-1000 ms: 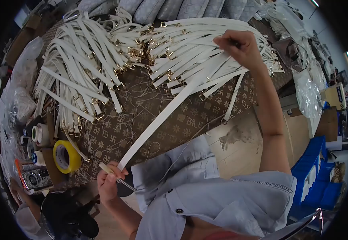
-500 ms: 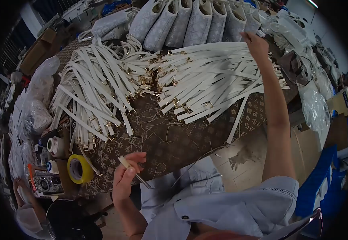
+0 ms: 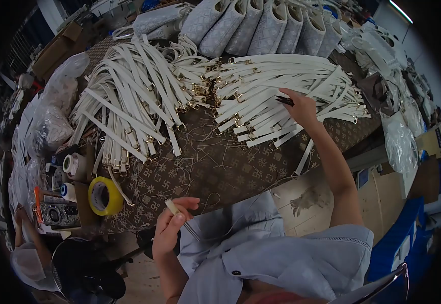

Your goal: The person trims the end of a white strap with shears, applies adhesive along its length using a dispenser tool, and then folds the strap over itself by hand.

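Observation:
My left hand [image 3: 167,234] is closed around a slim tool with a pale handle [image 3: 170,206] and a thin metal shaft, held over my lap near the table's front edge. Over the right pile of white straps [image 3: 261,91], my right hand [image 3: 301,109] pinches a small black pointed tool [image 3: 284,100] that looks like thread snips. Gold buckles and rings show at the straps' ends. A second heap of white straps [image 3: 129,96] lies to the left. Loose threads are scattered on the brown patterned tabletop [image 3: 195,172] between the heaps and my lap.
Grey patterned bags [image 3: 235,30] stand in a row at the back. Yellow tape [image 3: 105,196], thread spools [image 3: 74,166] and a cardboard box are at the left front. Plastic-wrapped items [image 3: 400,142] line the right side. Another person [image 3: 33,263] sits at lower left.
My right hand has come from the far right of the straps back towards me and left, and a black pointed tool now shows in it. My left hand keeps its tool. The view has shifted slightly.

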{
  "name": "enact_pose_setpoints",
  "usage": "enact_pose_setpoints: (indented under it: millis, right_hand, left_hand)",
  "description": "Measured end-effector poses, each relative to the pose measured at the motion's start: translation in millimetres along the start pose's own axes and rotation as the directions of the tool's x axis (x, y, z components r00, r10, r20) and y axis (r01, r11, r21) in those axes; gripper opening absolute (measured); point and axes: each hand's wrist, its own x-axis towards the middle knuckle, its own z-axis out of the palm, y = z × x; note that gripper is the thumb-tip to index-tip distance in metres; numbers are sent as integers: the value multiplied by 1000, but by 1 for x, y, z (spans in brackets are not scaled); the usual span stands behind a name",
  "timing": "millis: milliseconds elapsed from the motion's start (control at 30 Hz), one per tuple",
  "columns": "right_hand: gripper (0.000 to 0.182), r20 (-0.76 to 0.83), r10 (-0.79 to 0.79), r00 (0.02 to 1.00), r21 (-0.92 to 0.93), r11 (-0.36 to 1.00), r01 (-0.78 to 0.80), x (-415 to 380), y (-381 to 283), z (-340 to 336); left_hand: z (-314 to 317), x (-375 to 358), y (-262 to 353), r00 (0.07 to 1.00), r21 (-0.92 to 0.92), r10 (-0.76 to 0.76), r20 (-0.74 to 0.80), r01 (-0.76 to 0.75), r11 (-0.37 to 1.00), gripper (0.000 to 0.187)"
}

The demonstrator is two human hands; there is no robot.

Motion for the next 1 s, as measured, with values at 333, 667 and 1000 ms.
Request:
enact_pose_setpoints:
  millis: [333, 667, 1000]
  right_hand:
    - [32, 534, -153, 831, 613, 748, -256, -3, -182, 28]
    - [22, 192, -788, 584, 726, 515, 455, 50, -421, 75]
    - [19, 216, -825, 522, 553, 544, 630, 67, -484, 94]
  left_hand:
    - [33, -1, -26, 970, -288, -111, -218, 44, 957, 25]
    - [24, -54, -62, 864, -325, 11, -503, -201, 924, 25]
    - [12, -67, -61, 791, -339, -5, -611, -256, 905, 23]
